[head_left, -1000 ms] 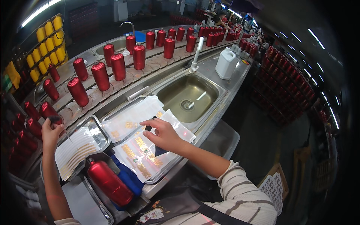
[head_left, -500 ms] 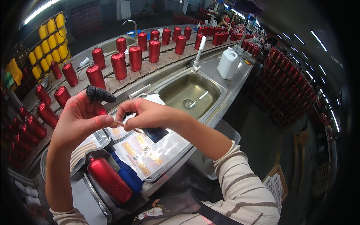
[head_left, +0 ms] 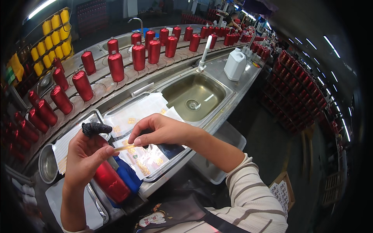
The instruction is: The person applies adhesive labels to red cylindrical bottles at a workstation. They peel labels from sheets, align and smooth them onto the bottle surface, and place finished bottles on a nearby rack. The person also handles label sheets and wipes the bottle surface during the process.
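Note:
A narrow gold strip (head_left: 125, 148) is stretched between my two hands. My left hand (head_left: 86, 157), with a black cover (head_left: 96, 128) on one finger, pinches its left end. At the right end, my right hand (head_left: 160, 133) grips it between thumb and finger. Directly below my left hand, a red metallic bottle (head_left: 112, 184) lies on its side against a blue cloth (head_left: 129, 174); my hand hides its neck. Beneath my right hand are sheets with gold decals (head_left: 134, 157) and a dark flat piece (head_left: 171, 150), which I cannot identify.
Red bottles (head_left: 115, 68) stand along a curved conveyor (head_left: 103, 88) beyond the trays. A sink (head_left: 221, 95) with a white tap (head_left: 203, 58) and a white jug (head_left: 235, 65) lie to the right. A round metal bowl (head_left: 47, 165) is at left.
My hands have come lower, and the strip now shows drawn out between them. My right hand sits further from my left. The bottles on the conveyor stand in different places.

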{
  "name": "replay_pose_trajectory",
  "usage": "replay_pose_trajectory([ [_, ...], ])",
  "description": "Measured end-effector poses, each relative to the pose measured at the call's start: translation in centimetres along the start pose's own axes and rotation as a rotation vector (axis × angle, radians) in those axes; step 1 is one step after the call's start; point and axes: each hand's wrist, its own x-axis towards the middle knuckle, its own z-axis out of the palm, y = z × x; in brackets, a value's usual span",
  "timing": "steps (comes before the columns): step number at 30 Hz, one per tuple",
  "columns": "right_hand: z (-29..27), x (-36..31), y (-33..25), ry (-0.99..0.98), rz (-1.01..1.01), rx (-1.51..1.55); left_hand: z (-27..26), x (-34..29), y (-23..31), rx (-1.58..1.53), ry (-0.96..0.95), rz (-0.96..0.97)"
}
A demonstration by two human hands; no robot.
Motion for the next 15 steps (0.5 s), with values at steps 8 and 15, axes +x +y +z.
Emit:
replay_pose_trajectory([
  [8, 0.9, -0.2, 1.1, -0.025, 0.028, -0.113, 0.1, -2.6, -0.8, 0.03, 0.055, -0.013],
  [15, 1.5, -0.1, 1.9, -0.059, 0.013, -0.157, 0.4, -4.0, -1.5, 0.017, 0.103, -0.04],
])
